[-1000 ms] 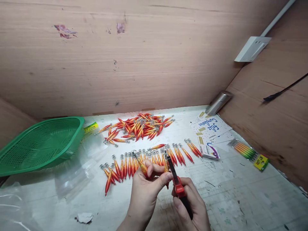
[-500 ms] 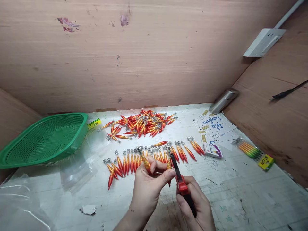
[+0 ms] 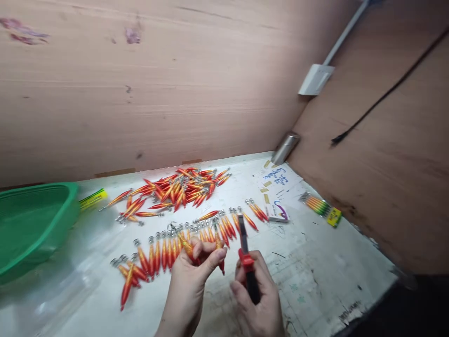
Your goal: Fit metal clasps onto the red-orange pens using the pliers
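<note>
My left hand is closed around two orange-red fishing lures, pinching them between thumb and fingers. My right hand grips a pair of pliers with a red and black handle, its dark jaws pointing up and standing apart from the lures. Just beyond my hands a row of several lures lies side by side on the white table. Farther back sits a loose pile of the same lures. The picture is blurred by motion.
A green mesh basket stands at the left, with clear plastic bags in front of it. Printed cards, a small box, a packaged lure set and a metal cylinder lie at the right. Wooden walls enclose the table.
The view has swung right and blurred. My right hand has drawn the pliers away from the lure tip; my left hand still holds the lures.
</note>
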`<state>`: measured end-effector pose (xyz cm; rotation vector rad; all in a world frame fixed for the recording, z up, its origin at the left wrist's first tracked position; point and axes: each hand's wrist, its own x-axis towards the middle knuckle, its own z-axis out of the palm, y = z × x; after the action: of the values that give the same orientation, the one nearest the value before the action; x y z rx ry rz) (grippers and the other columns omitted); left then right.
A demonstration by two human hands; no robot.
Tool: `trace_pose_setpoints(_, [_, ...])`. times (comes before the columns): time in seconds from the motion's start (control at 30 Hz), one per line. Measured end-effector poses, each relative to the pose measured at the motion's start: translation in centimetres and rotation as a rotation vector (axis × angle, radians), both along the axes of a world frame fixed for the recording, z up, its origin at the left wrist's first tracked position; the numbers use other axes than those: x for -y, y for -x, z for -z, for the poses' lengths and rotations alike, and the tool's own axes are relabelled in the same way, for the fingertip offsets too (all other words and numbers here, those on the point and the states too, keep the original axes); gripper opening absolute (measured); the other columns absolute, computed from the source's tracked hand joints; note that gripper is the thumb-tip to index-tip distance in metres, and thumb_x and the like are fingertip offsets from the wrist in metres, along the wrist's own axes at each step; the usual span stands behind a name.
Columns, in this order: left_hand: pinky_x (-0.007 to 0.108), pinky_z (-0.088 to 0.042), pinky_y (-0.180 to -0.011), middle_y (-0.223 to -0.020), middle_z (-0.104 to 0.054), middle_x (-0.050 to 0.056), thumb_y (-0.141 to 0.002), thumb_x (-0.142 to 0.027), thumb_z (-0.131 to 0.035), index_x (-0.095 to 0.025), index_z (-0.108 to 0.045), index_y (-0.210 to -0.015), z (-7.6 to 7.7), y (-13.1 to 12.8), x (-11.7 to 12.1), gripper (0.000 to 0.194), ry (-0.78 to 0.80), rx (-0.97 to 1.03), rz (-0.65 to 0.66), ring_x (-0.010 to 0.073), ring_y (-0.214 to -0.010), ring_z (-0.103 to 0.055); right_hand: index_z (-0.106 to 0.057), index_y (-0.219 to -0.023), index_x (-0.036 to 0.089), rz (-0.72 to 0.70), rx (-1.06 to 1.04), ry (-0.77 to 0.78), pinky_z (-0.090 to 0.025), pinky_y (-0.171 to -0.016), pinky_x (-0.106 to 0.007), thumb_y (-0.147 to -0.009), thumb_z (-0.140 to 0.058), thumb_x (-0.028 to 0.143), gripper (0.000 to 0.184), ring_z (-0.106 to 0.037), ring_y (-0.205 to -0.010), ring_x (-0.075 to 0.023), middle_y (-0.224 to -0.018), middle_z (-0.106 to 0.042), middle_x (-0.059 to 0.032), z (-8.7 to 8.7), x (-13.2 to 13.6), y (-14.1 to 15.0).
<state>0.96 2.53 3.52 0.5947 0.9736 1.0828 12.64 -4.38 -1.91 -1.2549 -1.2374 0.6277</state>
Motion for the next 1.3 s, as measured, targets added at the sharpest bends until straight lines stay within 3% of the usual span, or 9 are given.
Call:
trace_pose_setpoints(0.17, [0.027, -0.053, -0.071, -0.06, -0.066, -0.006, -0.049, -0.031, -0.096, -0.023, -0.034, -0.065, 1.0, -1.5, 0.9, 0.064, 0.098, 0.006, 0.052, 0.0147, -0.066, -0.064, -0.063, -0.092, 0.021, 0.071, 0.046, 0.013, -0.056, -0.075, -0.026, -0.093, -0.058, 0.028, 0.009, -0.065, -0.088, -0.017, -0.094, -0.057, -0.0043, -0.9, -0.8, 0.4])
trace_pose_setpoints(0.3, [0.026, -0.053, -0.077, -0.079, -0.073, 0.002, -0.052, -0.048, -0.092, -0.019, -0.053, -0.07, 1.6, -1.3, 0.7, 0.052, 0.119, -0.047, 0.068, 0.0166, -0.08, -0.066, -0.065, -0.091, 0.021, 0.159, 0.165, 0.054, -0.056, -0.076, -0.027, -0.094, -0.055, 0.027, 0.011, -0.065, -0.086, -0.0167, -0.091, -0.059, -0.004, -1.2, -1.6, -2.0])
trace_pose_setpoints(0.43, [0.02, -0.036, -0.044, -0.058, -0.054, -0.006, -0.07, -0.061, -0.076, -0.018, -0.058, -0.072, 1.7, -0.3, 0.3, 0.046, 0.15, 0.076, 0.2, 0.0055, -0.044, -0.035, -0.063, -0.083, 0.019, 0.311, 0.332, 0.11, -0.053, -0.072, -0.031, -0.091, -0.059, 0.031, 0.016, -0.059, -0.081, -0.0171, -0.089, -0.054, -0.0037, 0.6, -3.4, -7.9])
trace_pose_setpoints(0.63, [0.018, -0.016, -0.041, -0.054, -0.039, -0.01, -0.078, -0.059, -0.07, -0.018, -0.061, -0.087, 1.9, -0.7, 0.8, 0.044, 0.153, 0.121, 0.194, 0.0034, -0.043, -0.017, -0.062, -0.086, 0.017, 0.334, 0.57, 0.215, -0.052, -0.073, -0.032, -0.092, -0.064, 0.039, 0.023, -0.06, -0.08, -0.0141, -0.094, -0.063, -0.0015, 4.4, -6.7, -12.8])
trace_pose_setpoints(0.83, [0.019, -0.02, -0.044, -0.058, -0.045, -0.008, -0.08, -0.056, -0.067, -0.017, -0.06, -0.087, 1.3, -1.2, 1.3, 0.04, 0.09, 0.122, 0.194, 0.0041, -0.045, -0.021, -0.058, -0.075, 0.018, 0.328, 0.578, 0.215, -0.05, -0.07, -0.032, -0.092, -0.061, 0.044, 0.031, -0.057, -0.074, -0.0143, -0.086, -0.059, -0.0014, 4.2, -7.4, -12.5])
trace_pose_setpoints(0.93, [0.02, -0.02, -0.046, -0.058, -0.045, -0.007, -0.083, -0.054, -0.064, -0.017, -0.06, -0.087, 0.7, -1.3, 1.4, 0.037, 0.077, 0.123, 0.219, 0.0043, -0.046, -0.021, -0.057, -0.068, 0.02, 0.24, 0.501, 0.171, -0.05, -0.069, -0.031, -0.092, -0.056, 0.048, 0.037, -0.057, -0.074, -0.0171, -0.081, -0.053, -0.0026, 1.8, -6.1, -11.2])
trace_pose_setpoints(1.1, [0.02, -0.02, -0.046, -0.059, -0.046, -0.007, -0.081, -0.052, -0.067, -0.016, -0.061, -0.086, 0.6, -1.2, 1.5, 0.037, 0.071, 0.139, 0.206, 0.0043, -0.046, -0.024, -0.062, -0.08, 0.023, -0.037, 0.408, 0.134, -0.052, -0.068, -0.023, -0.095, -0.055, 0.039, 0.024, -0.062, -0.079, -0.016, -0.086, -0.057, -0.0019, -2.3, -2.2, -7.5])
trace_pose_setpoints(1.2, [0.02, -0.022, -0.046, -0.059, -0.047, -0.007, -0.077, -0.051, -0.072, -0.016, -0.062, -0.083, 0.6, -1.5, 1.7, 0.037, 0.104, 0.145, 0.2, 0.0047, -0.046, -0.027, -0.062, -0.086, 0.024, -0.138, 0.367, 0.13, -0.052, -0.068, -0.022, -0.096, -0.055, 0.032, 0.015, -0.062, -0.078, -0.0153, -0.089, -0.057, -0.0018, -2.3, -0.7, -6.0])
trace_pose_setpoints(1.3, [0.022, -0.036, -0.054, -0.066, -0.053, -0.003, -0.072, -0.05, -0.075, -0.016, -0.066, -0.084, 0.6, -1.6, 1.3, 0.038, 0.089, 0.105, 0.131, 0.0077, -0.054, -0.042, -0.063, -0.091, 0.024, -0.058, 0.428, 0.121, -0.052, -0.07, -0.023, -0.096, -0.055, 0.032, 0.012, -0.063, -0.084, -0.017, -0.092, -0.058, -0.003, -0.8, -0.6, -6.6])
